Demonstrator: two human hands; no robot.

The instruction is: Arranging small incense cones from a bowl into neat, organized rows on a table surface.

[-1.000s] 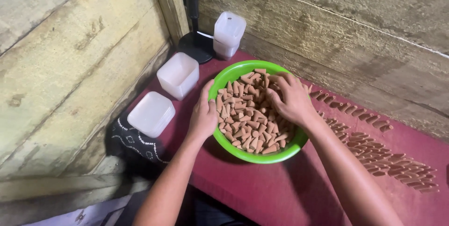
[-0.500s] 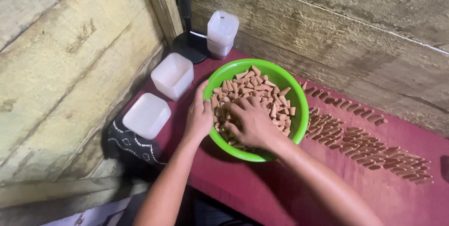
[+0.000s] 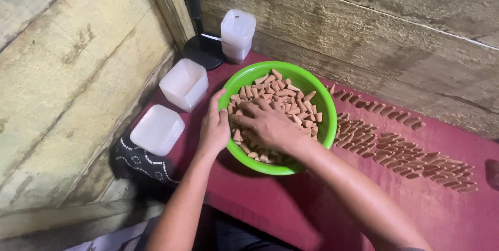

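A bright green bowl (image 3: 314, 89) sits on a dark red cloth and is heaped with small brown cone-shaped pieces (image 3: 291, 97). My left hand (image 3: 214, 127) rests on the bowl's near-left rim, steadying it. My right hand (image 3: 266, 123) lies palm down inside the bowl, fingers spread and pressed into the cones at the left side. Whether any cone is between its fingers is hidden.
Rows of the same brown cones (image 3: 403, 150) lie on the red cloth (image 3: 291, 207) to the bowl's right. Two white square plastic tubs (image 3: 184, 83) (image 3: 156, 129) stand at left, a stack of clear containers (image 3: 237, 35) and a black stand base (image 3: 202, 51) at the back by plank walls.
My right hand has moved from the bowl's far right rim across into the cones at the left. The view has shifted slightly; my left hand stays on the rim.
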